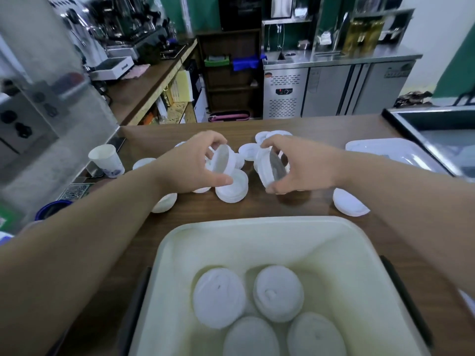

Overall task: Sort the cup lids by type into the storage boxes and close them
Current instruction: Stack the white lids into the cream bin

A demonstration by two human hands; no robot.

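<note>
My left hand (pixel 191 164) grips a white cup lid (pixel 222 159) on edge, above a small stack of lids (pixel 232 188) on the wooden table. My right hand (pixel 299 167) grips a stack of white lids (pixel 272 167), also tilted on edge. An open cream storage box (pixel 257 227) stands at the near edge and holds several stacks of white lids (pixel 218 298). More loose white lids lie behind and beside my hands, among them lids at the left (pixel 164 202), the right (pixel 349 205) and the far middle (pixel 273 136).
A paper cup (pixel 106 160) stands at the table's left. A translucent box lid (pixel 393 154) lies at the far right, next to a steel sink edge (pixel 421 136). A blue-rimmed container (pixel 52 208) sits at the left. Counters and a steel fridge stand beyond.
</note>
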